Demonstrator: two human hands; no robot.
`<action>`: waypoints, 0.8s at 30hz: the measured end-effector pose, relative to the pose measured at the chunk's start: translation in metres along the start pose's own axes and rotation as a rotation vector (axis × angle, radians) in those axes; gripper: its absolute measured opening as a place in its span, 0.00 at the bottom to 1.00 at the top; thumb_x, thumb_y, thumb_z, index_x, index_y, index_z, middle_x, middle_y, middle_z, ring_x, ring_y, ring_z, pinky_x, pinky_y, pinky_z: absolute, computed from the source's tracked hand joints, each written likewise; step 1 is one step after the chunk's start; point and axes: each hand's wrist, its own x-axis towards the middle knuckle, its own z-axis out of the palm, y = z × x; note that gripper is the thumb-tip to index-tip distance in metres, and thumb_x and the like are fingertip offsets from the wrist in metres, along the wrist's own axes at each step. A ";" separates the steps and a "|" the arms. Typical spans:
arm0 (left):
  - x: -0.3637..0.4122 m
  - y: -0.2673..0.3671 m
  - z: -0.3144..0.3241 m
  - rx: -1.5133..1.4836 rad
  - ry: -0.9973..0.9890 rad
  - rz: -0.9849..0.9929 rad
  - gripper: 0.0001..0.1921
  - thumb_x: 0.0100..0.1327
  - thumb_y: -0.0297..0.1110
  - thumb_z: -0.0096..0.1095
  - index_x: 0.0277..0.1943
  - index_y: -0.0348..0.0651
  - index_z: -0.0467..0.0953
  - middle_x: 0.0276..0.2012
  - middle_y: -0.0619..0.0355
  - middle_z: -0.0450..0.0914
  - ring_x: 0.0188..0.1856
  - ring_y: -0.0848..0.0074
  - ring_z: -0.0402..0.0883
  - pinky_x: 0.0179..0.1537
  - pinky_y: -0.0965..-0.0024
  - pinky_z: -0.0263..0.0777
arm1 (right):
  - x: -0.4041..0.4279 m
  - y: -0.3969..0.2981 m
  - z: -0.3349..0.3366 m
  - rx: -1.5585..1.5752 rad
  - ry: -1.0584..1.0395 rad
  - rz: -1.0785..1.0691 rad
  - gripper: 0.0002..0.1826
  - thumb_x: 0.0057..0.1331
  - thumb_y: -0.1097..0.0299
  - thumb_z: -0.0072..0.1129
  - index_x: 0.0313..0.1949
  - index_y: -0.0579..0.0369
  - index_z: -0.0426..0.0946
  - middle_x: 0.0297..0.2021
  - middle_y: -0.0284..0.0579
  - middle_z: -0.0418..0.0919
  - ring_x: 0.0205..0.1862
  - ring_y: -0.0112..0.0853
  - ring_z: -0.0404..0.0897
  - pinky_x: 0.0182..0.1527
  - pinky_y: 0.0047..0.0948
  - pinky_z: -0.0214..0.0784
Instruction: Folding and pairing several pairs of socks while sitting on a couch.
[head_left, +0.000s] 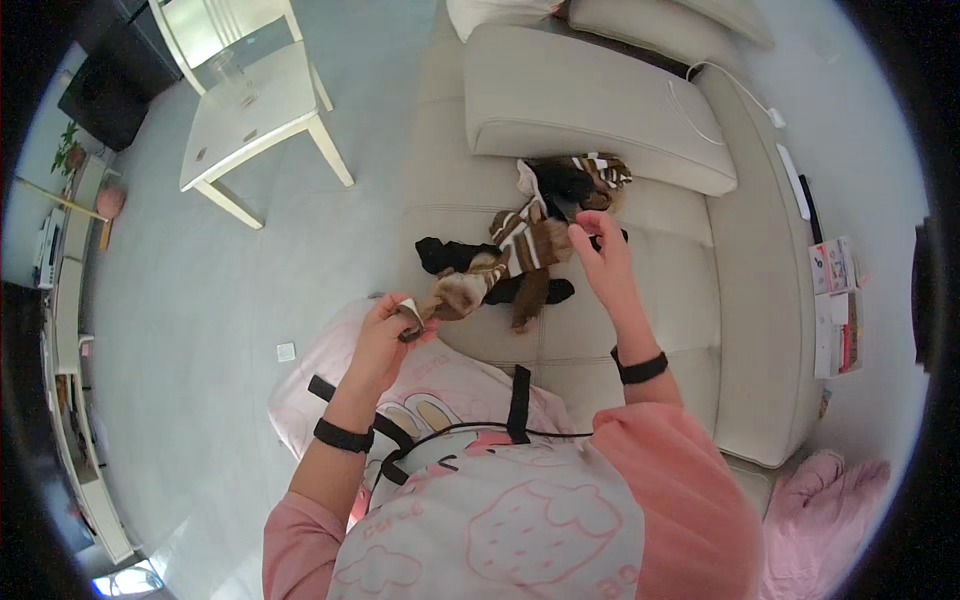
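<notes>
Before me a loose pile of brown, white-striped and black socks (529, 244) lies on the seat of a light leather sofa (622, 300). My left hand (390, 330) pinches the end of a brown and tan sock (459, 292), with its white-edged cuff folded between thumb and fingers. The sock stretches to the pile's near left edge. My right hand (604, 251) is just right of the pile, thumb and fingertips close together, by a small black piece (598, 241). Whether it grips that piece cannot be told. Black bands circle both wrists.
A white chair (247, 112) bearing a clear glass jar (234, 79) stands on the grey floor at upper left. The sofa's backrest and cushions (592, 97) rise beyond the socks. A white cable (731, 79) runs over them. Pink fabric (825, 517) lies at lower right.
</notes>
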 end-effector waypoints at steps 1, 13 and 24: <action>0.000 0.000 -0.003 -0.004 0.013 0.003 0.15 0.61 0.24 0.48 0.51 0.38 0.68 0.48 0.48 0.76 0.45 0.63 0.79 0.47 0.61 0.76 | -0.007 -0.004 0.006 0.186 -0.029 0.054 0.15 0.66 0.61 0.57 0.46 0.58 0.73 0.40 0.41 0.77 0.41 0.26 0.75 0.41 0.27 0.69; -0.019 -0.008 -0.025 -0.351 -0.053 -0.032 0.20 0.72 0.41 0.37 0.56 0.38 0.69 0.49 0.51 0.77 0.50 0.61 0.78 0.52 0.58 0.72 | -0.044 -0.067 0.092 0.303 -0.329 -0.014 0.11 0.65 0.65 0.57 0.43 0.58 0.73 0.36 0.42 0.75 0.33 0.25 0.75 0.37 0.24 0.69; -0.042 0.001 -0.015 -0.204 -0.036 0.123 0.23 0.71 0.39 0.36 0.64 0.38 0.64 0.58 0.57 0.72 0.56 0.72 0.73 0.56 0.62 0.67 | -0.080 -0.131 0.103 0.374 -0.702 0.039 0.12 0.62 0.63 0.61 0.40 0.55 0.74 0.33 0.43 0.76 0.32 0.31 0.77 0.37 0.27 0.69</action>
